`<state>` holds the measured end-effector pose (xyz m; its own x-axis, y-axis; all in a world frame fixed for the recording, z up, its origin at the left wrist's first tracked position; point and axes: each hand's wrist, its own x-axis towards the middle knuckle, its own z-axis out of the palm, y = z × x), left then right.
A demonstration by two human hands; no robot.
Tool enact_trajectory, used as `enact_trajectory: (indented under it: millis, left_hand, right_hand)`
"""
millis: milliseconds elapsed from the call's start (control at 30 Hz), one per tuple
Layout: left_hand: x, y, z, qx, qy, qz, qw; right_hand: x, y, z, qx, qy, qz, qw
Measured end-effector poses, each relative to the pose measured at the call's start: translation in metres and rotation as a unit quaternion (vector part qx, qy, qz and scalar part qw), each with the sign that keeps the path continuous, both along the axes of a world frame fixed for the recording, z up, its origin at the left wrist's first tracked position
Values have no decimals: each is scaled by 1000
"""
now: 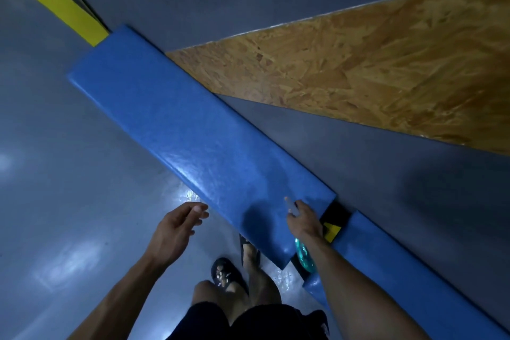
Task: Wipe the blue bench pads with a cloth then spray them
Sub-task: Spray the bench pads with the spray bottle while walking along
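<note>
My right hand [302,219] grips a teal spray bottle [305,257] over the near end of the long blue pad [176,124], which runs 11 to 5 o'clock. My left hand [176,225], empty with fingers spread, hovers over glossy grey floor [55,174] at 7. Pad vinyl is wet-shiny, with rounded edges. A second pad [386,265] sits at 4, across a gap.

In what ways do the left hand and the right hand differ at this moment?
The left hand is empty, its fingers loosely open; the right hand grips a spray bottle.
The left hand hangs over the grey floor, beside the long blue pad; the right hand is over that pad's near end.
Both are bare, and no cloth shows in either.
</note>
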<state>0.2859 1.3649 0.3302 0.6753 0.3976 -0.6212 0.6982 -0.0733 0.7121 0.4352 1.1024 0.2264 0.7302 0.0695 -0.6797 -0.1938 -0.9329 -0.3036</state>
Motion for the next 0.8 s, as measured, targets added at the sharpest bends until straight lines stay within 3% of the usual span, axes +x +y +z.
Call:
enact_trajectory:
  millis: [233, 333, 567, 800]
  left_hand:
    - [0, 6, -2, -3, 11, 18, 1000]
    - [-4, 13, -8, -6, 10, 19, 1000]
    - [-15, 32, -16, -7, 16, 20, 1000]
    - [-23, 55, -14, -11, 21, 21, 999]
  right_hand:
    - [-53, 41, -7, 38, 90, 135, 986]
    - [-58, 57, -11, 18, 83, 169, 982]
    - [-22, 69, -9, 5, 12, 108, 994]
    - [47, 76, -2, 35, -40, -45, 998]
